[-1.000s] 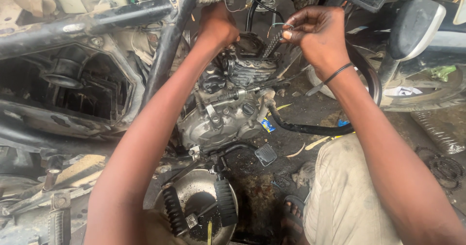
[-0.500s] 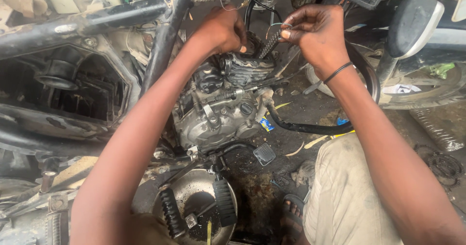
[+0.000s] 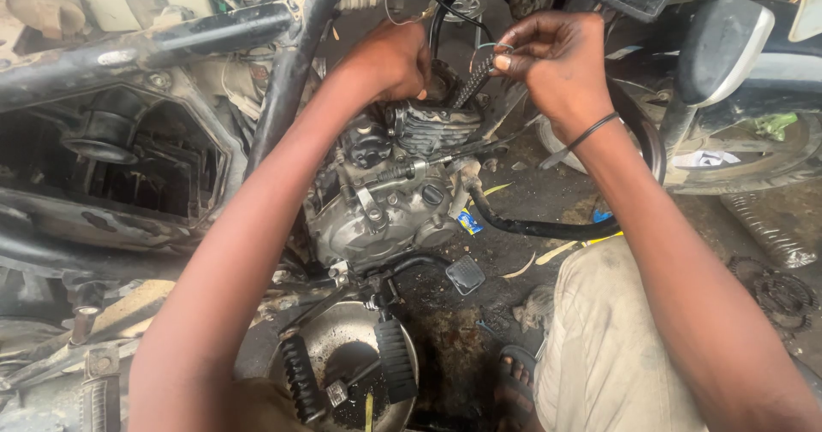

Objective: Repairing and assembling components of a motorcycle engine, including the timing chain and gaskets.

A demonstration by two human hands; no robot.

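Greasy steel timing chain [image 3: 473, 79] is pinched by the right hand [image 3: 552, 68], pulled up at 1 o'clock. The left hand [image 3: 390, 59] is closed on the open cylinder [image 3: 432, 125]; the head seems not yet fitted.

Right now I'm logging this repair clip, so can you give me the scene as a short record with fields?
setting: motorcycle stripped on dirty, oily ground
left hand: closed on top of the engine, at the finned cylinder
right hand: pinching the upper end of a chain that runs down into the cylinder
right wrist: dark band
frame tube: crosses in front of the left forearm
near ground: black hose, footpeg, sandalled foot
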